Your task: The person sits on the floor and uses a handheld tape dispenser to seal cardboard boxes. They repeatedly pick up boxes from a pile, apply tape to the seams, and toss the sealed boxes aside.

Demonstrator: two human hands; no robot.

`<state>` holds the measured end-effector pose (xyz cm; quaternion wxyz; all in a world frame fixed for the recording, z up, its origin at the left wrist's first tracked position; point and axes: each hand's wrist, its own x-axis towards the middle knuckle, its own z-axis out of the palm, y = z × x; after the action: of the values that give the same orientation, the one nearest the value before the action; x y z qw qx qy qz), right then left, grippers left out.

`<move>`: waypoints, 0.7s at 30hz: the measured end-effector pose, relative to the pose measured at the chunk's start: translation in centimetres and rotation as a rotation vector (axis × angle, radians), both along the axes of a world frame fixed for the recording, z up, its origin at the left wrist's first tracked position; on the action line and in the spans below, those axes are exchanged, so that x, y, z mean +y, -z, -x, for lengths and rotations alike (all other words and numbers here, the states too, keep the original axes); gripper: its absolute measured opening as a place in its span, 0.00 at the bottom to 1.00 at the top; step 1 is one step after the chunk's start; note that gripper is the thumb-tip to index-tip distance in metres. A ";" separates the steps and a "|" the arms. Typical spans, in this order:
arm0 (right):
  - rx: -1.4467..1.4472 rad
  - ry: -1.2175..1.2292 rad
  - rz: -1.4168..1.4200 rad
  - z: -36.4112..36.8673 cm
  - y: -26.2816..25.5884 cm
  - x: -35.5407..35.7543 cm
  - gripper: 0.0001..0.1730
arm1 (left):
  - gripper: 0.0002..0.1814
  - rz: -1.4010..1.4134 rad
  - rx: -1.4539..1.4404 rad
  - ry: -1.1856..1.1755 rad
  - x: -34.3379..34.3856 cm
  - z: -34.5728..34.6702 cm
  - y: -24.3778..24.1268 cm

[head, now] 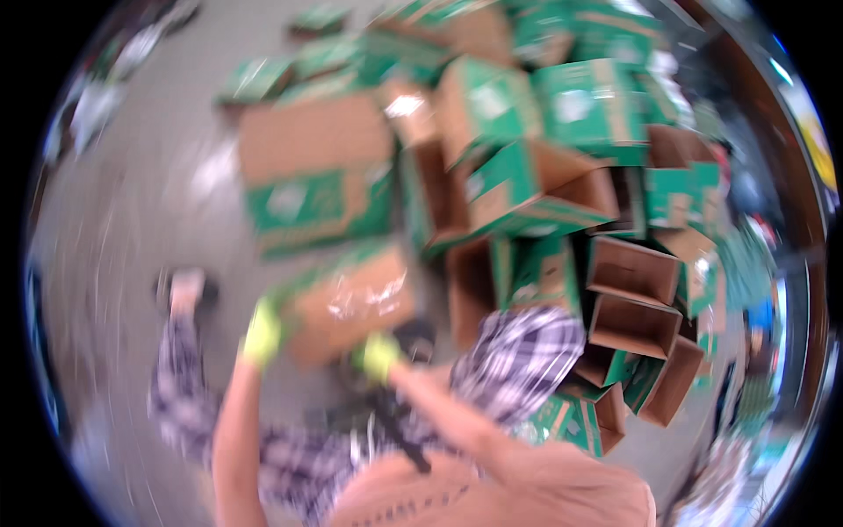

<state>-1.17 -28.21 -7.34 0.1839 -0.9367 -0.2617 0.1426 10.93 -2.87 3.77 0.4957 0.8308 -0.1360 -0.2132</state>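
A green and brown cardboard box [352,296] with shiny clear tape on its upper face lies before me, between my two gloved hands. My left hand [262,331], in a yellow-green glove, is on the box's left side. On its near edge, towards the right, is my right hand [379,358], in a matching glove. Both sets of fingers are blurred and partly hidden against the cardboard. Just beyond stands a larger green and brown carton [319,171].
Many green and brown cartons are heaped ahead and to the right, among them an open carton [540,191] and small open boxes [632,270]. My plaid-covered knee [520,356] is close to the heap. Grey floor [112,230] shows at left.
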 end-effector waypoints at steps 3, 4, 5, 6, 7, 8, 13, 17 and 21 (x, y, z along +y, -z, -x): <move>0.161 0.476 -0.255 2.5 -4.5 3.8 0.19 | 0.30 -0.098 -0.552 0.089 0.3 6.0 -10.2; 0.132 0.455 -0.383 3.2 -8.5 2.7 0.24 | 0.32 -0.154 -0.596 0.117 0.2 7.3 -13.8; 0.097 0.479 -0.494 4.2 -13.0 0.2 0.30 | 0.35 -0.195 -0.636 0.175 -0.9 8.4 -17.2; 0.044 0.498 -0.614 4.5 -16.8 -2.7 0.36 | 0.35 -0.004 -0.805 0.144 -2.8 9.0 -19.3; -0.049 0.569 -0.694 4.4 -21.2 -6.4 0.42 | 0.35 0.222 -0.958 0.111 -5.3 8.8 -22.1; -0.149 0.638 -0.763 4.0 -25.3 -9.8 0.40 | 0.36 0.473 -1.108 0.073 -7.9 8.1 -25.2; -0.682 0.935 -1.615 -7.0 -42.2 -29.4 0.31 | 0.33 0.798 -0.968 -0.127 -16.2 5.3 -30.4; -0.572 0.804 -1.924 -6.8 -41.8 -33.4 0.25 | 0.24 0.359 -0.565 0.509 -17.1 1.2 -22.2; -0.130 0.592 -2.196 -3.8 -27.9 -23.2 0.20 | 0.28 -0.097 -0.162 0.619 -11.7 -4.2 -8.7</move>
<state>2.65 -51.39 20.52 0.9171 -0.3001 -0.0226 -0.2616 15.14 -14.55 12.48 0.3546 0.7870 -0.4109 -0.2933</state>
